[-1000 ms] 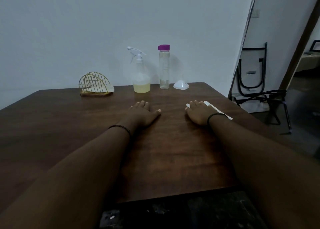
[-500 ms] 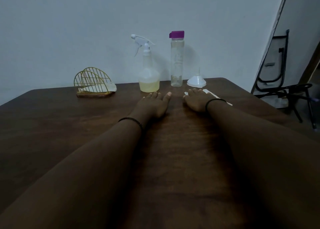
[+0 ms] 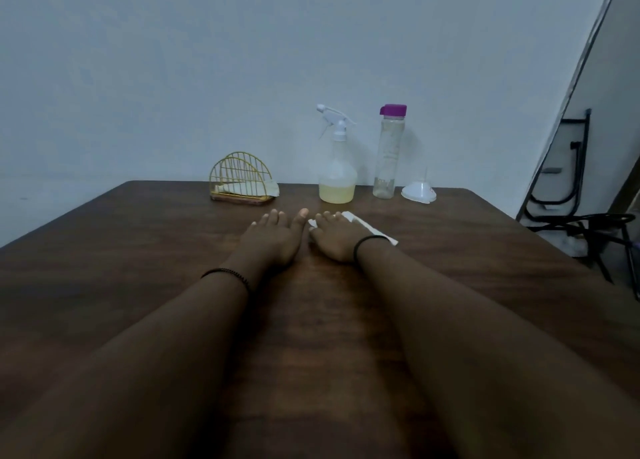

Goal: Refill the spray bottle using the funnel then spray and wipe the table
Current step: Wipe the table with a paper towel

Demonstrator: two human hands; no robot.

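1. Nothing has really kicked off yet as far as I can judge. Both hands are lying flat on the table, palms down, side by side and nearly touching.
2. The left hand has its fingers stretched out and relaxed, holding nothing.
3. The right hand is the same deal, fingers flat, but it's resting on top of a folded white cloth that sticks out from under it towards the right. It's pressing on it, not gripping it.
4. The spray bottle stands upright near the far edge, just beyond the fingertips. Its trigger head is on, and there's only a bit of yellowish liquid in the bottom, so it does look due for a refill.
5. Just to the right of it is a tall clear bottle with a purple cap, also upright. It looks nearly empty, hard to tell in this dim light.
6. The funnel sits upside down, wide end on the table, right of that bottle.
7. A gold wire napkin holder is off to the left, not part of this.
8. Next move, I'd guess: reach forward, steady the spray bottle with one hand and twist the trigger head off with the other, then flip the funnel into the neck. Everything's lined up close together, so watch out for knocking the tall bottle over.
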